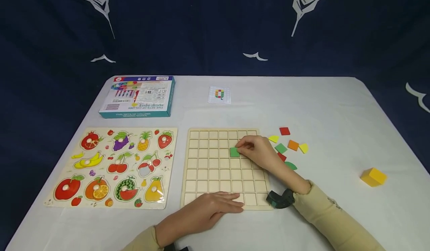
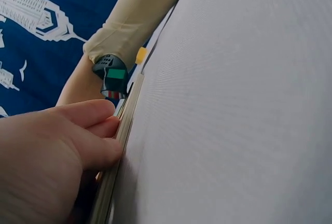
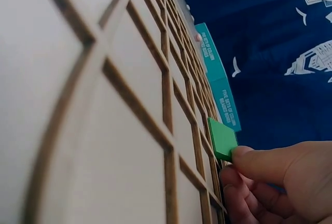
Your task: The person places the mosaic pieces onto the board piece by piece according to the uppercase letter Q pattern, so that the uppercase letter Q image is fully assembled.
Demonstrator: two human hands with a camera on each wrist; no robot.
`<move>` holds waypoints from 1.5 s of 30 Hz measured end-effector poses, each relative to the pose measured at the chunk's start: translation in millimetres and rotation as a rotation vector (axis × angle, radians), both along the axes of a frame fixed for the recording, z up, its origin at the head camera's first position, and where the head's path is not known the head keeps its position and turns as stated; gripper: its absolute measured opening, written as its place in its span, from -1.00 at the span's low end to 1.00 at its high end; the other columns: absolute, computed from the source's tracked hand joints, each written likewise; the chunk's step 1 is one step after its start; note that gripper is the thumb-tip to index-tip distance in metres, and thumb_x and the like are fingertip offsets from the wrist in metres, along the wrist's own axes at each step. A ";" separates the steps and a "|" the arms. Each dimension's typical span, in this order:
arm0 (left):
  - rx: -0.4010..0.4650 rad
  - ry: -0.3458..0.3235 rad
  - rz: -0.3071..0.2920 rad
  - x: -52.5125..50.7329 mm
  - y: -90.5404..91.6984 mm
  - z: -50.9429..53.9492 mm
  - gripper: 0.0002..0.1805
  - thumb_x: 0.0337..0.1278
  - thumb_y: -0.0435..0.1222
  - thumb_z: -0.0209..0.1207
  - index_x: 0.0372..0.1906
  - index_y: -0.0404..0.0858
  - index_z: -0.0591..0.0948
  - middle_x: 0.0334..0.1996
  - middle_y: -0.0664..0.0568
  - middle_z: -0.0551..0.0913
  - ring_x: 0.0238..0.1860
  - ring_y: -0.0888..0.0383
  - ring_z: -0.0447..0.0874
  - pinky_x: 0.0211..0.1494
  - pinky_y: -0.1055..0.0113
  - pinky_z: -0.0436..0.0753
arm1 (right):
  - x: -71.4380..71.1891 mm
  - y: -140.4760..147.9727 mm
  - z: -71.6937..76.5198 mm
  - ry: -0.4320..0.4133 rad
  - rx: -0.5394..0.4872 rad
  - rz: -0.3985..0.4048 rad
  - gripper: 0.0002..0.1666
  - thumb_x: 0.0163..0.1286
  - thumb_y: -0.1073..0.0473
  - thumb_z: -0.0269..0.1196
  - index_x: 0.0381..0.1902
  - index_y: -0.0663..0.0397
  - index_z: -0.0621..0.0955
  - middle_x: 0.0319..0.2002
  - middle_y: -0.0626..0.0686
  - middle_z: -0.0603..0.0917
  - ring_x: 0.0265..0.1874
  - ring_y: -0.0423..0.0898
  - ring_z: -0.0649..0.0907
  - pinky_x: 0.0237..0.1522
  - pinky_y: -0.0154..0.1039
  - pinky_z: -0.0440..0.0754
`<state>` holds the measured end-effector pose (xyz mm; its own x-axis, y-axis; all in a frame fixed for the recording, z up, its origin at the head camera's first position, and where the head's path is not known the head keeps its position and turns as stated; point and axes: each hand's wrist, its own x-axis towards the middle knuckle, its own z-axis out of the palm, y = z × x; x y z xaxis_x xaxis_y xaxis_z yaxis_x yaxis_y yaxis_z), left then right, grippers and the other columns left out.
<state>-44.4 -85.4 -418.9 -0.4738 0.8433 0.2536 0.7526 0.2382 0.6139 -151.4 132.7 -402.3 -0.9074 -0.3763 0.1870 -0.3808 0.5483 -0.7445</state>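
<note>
A green square tile (image 1: 234, 152) is pinched between the thumb and fingers of my right hand (image 1: 256, 150), over the upper right part of the wooden grid board (image 1: 198, 174). In the right wrist view the green tile (image 3: 223, 140) tilts against the grid ridges, held at one corner. My left hand (image 1: 209, 210) lies with fingers extended across the board's near edge. From the left wrist view, the fingers (image 2: 98, 151) touch the board's rim (image 2: 132, 99). No piece shows in the left hand.
Right of the board lie loose tiles, among them a red square (image 1: 284, 131) and an orange square (image 1: 293, 145). A yellow block (image 1: 373, 177) sits farther right. At left are a fruit puzzle board (image 1: 109, 169) and a box (image 1: 137, 98); a pattern card (image 1: 219, 95) lies behind.
</note>
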 end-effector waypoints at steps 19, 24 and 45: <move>-0.057 0.000 -0.018 5.1 -6.7 -2.8 -0.61 0.35 -0.09 0.02 0.18 -0.11 0.53 0.25 0.24 0.37 0.35 0.31 0.07 0.36 0.33 0.10 | 16.3 66.8 22.3 -0.033 0.065 -0.123 -0.77 0.26 0.31 0.27 -0.12 0.24 0.67 -0.16 0.13 0.66 -0.30 -0.02 0.65 -0.32 -0.33 0.64; -0.072 -0.024 -0.018 6.7 -8.8 -1.2 -0.59 0.38 -0.07 -0.05 0.21 -0.09 0.51 0.27 0.25 0.34 0.36 0.30 0.04 0.37 0.33 0.07 | 23.5 98.8 16.5 -0.042 0.115 -0.257 -0.75 0.27 0.30 0.26 -0.08 0.24 0.66 -0.15 0.18 0.65 -0.30 0.02 0.61 -0.38 -0.49 0.56; -0.069 -0.081 -0.020 8.9 -8.7 2.6 -0.60 0.39 -0.09 -0.05 0.21 -0.10 0.51 0.29 0.24 0.32 0.37 0.29 0.02 0.38 0.33 0.03 | 24.8 95.1 -0.3 0.134 0.240 -0.245 -0.66 0.04 0.45 0.37 -0.15 0.33 0.65 -0.44 0.03 0.50 -0.53 -0.11 0.42 -0.60 -0.37 0.39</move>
